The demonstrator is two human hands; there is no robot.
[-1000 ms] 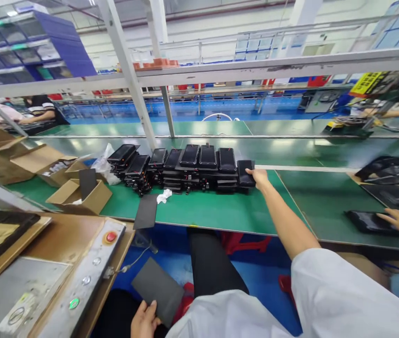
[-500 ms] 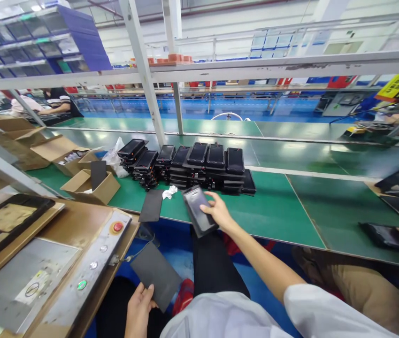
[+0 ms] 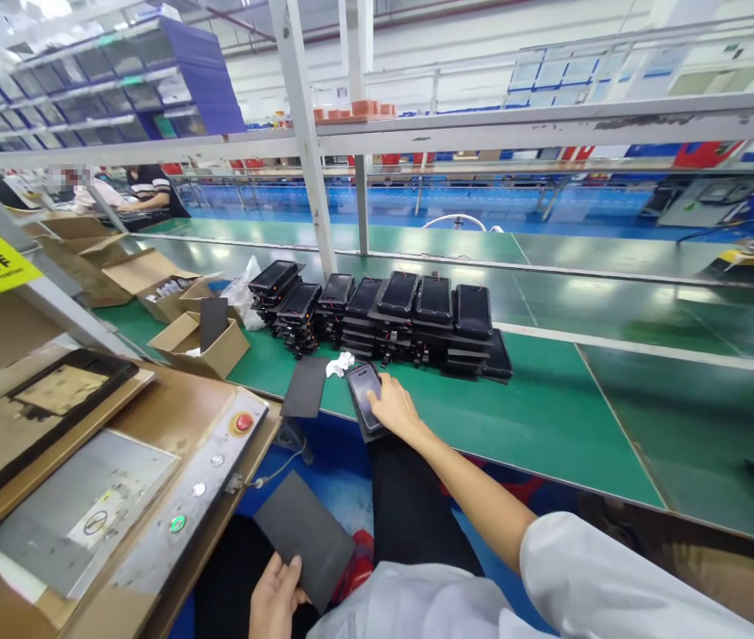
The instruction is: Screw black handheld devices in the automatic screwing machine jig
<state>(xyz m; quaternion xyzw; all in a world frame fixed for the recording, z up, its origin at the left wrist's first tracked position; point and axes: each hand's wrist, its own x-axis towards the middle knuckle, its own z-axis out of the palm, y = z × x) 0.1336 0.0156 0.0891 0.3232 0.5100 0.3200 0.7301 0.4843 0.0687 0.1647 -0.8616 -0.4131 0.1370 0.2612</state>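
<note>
Low in front of my lap, my left hand (image 3: 277,590) grips a thin dark grey sheet (image 3: 307,540) by its lower corner, thumb on top. At the near edge of the green bench, my right hand (image 3: 394,408) holds a black phone-like device (image 3: 364,397) by its right side, the thumb over its screen. A dark sheet partly shows beneath that device; whether both rest on the bench, I cannot tell. Just left of it lie a crumpled white tissue (image 3: 340,364) and another dark sheet (image 3: 303,388). Behind stand stacks of similar black devices (image 3: 398,295).
To my left is a wooden-topped machine with a control strip (image 3: 208,475) bearing a red button. Open cardboard boxes (image 3: 227,353) and a plastic bag (image 3: 244,293) stand at the bench's left. A white post (image 3: 303,133) rises behind the stacks. Another person (image 3: 151,191) sits far left.
The view has turned slightly left. My right hand has brought the device left, closer to the tissue. My left hand still holds its sheet. A co-worker's hand at the right has left the view.
</note>
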